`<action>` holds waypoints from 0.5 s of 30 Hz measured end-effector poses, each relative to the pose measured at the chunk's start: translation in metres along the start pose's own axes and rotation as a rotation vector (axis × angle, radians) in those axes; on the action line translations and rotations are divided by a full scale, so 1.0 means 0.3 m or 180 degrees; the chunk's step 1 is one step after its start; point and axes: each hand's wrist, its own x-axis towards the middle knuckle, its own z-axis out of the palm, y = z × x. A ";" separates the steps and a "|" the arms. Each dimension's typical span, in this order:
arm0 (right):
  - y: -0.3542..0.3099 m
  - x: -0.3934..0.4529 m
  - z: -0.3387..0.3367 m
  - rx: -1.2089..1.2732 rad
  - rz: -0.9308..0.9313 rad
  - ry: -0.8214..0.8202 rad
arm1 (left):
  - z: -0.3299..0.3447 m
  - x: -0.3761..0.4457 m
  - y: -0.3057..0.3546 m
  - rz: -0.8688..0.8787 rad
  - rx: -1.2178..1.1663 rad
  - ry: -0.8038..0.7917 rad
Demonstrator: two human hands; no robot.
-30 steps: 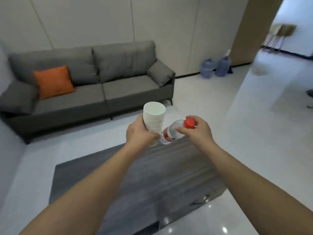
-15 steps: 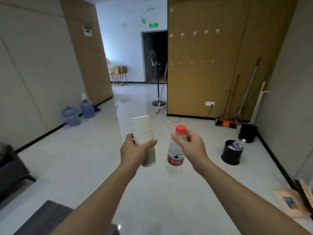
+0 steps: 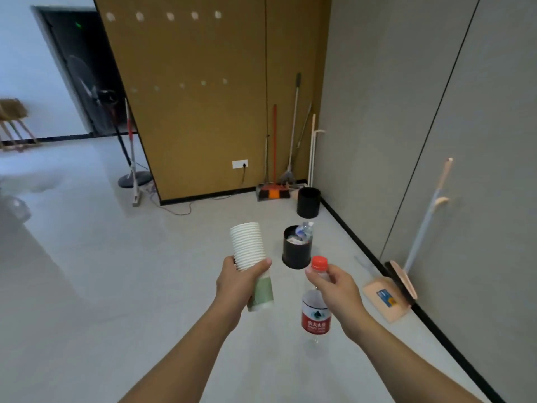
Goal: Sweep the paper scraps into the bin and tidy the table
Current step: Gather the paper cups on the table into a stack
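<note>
Both hands full, facing the bins.
I see the left hand wrapped around a stack of cups, the right hand pinching a bottle by its neck. Nearer bin on floor just past them, holding rubbish; 2nd bin beyond, by the wall.

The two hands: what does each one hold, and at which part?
The left hand grips the paper cup stack around its lower half; the right hand holds the water bottle by the neck, under the red cap.
</note>
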 end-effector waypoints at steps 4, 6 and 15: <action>0.060 0.228 0.073 -0.0154 0.0616 0.0400 | 0.036 0.336 -0.029 -0.0438 0.0180 -0.0338; 0.068 0.323 0.099 -0.0131 0.0659 0.0488 | 0.052 0.493 -0.030 -0.0567 0.0234 -0.0466; 0.116 0.974 0.203 -0.0055 0.1042 0.0972 | 0.186 1.214 -0.096 -0.0860 0.0536 -0.0573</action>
